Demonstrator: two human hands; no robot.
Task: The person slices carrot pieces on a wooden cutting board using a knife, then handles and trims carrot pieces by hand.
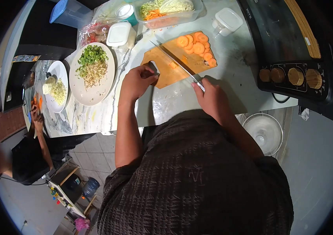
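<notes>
A knife (180, 64) is in my right hand (211, 97), its blade slanting across the wooden cutting board (167, 79) toward the far left. My left hand (136, 83) is at the board's left edge, thumb and fingers drawn together; whatever they may hold is too small to make out. Small cut carrot pieces (173, 65) lie beside the blade, on the side toward my left hand. Round carrot slices (199, 48) are spread over the board's far right part, beyond the knife.
Left stand an oval plate (91, 100) of greens and sprouts and a white plate (56, 105) of shredded vegetable. Behind are a vegetable tub (170, 21) and white-lidded containers (120, 35). An oven (291, 47) is at right. Another person's hands (37, 117) work at far left.
</notes>
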